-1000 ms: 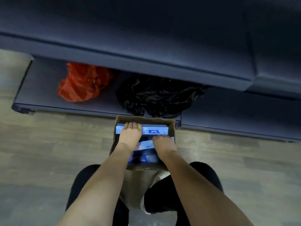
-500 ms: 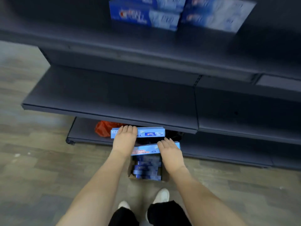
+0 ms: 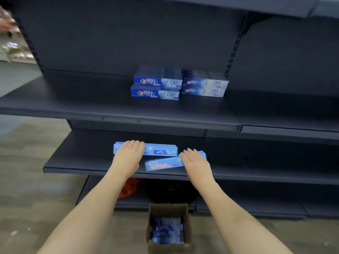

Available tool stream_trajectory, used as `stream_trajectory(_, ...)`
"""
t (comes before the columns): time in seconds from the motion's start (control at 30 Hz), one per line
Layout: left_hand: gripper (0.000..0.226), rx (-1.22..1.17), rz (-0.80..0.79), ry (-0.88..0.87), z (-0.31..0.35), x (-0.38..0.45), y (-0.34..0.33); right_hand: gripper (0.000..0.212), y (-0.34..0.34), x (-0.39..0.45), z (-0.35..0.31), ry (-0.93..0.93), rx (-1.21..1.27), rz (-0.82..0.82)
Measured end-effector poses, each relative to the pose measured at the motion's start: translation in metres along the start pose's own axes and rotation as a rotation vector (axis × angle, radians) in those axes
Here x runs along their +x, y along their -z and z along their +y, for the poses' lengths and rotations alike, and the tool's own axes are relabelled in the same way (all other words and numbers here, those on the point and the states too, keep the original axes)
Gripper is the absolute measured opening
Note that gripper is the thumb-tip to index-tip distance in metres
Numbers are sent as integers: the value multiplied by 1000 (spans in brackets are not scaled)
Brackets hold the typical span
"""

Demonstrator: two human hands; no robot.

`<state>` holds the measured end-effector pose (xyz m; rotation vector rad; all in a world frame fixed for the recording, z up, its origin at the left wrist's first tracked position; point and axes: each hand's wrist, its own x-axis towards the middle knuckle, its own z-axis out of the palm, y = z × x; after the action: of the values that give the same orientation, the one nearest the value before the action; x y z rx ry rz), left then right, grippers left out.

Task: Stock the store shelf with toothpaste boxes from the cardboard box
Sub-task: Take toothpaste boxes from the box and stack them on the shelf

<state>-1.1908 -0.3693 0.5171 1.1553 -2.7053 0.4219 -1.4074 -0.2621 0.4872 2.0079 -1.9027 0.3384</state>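
Under curled fingers of left hand (image 3: 128, 154) and right hand (image 3: 195, 160), two toothpaste boxes (image 3: 161, 150) gripped, could slip mid-lift.

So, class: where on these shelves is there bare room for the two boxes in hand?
Upper shelf: bare left of the stacks and in front of them. Middle shelf: bare left of the left hand and right of the right hand. Crowded only at the stacks.

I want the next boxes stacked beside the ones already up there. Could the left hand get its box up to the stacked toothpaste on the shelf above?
Probably yes. The left hand holds its toothpaste box in front of the lower shelf; open shelf space lies left of the stacked toothpaste, and nothing blocks the way up.
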Motion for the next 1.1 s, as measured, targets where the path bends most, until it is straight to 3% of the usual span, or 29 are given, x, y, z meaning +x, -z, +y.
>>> stream_trajectory(0.2, 47, 49, 131, -14, -24, 24, 53, 67, 32, 13, 23, -16, -79, 119)
stream_trajectory(0.3, 40, 29, 66, 7, -30, 41, 77, 63, 50, 24, 37, -53, -107, 163)
stream_trajectory(0.43, 53, 39, -56, 69, -36, 70, 90, 59, 69, 48, 58, -74, -114, 152)
stream_trajectory(0.67, 62, 3, -195, 131, -46, 123, 86, 19, 75, 84, 96, -51, 40, -6)
stream_trajectory(0.8, 53, -96, -254, 170, -51, 149, 79, 23, 69, 108, 113, -66, 116, -82)
stream_trajectory(0.93, 57, -237, -277, 188, -52, 162, 69, 29, 59, 128, 126, -80, 160, -114)
stream_trajectory(1.1, 56, -185, -222, 168, -54, 177, 55, 41, 51, 144, 140, -92, 237, -240)
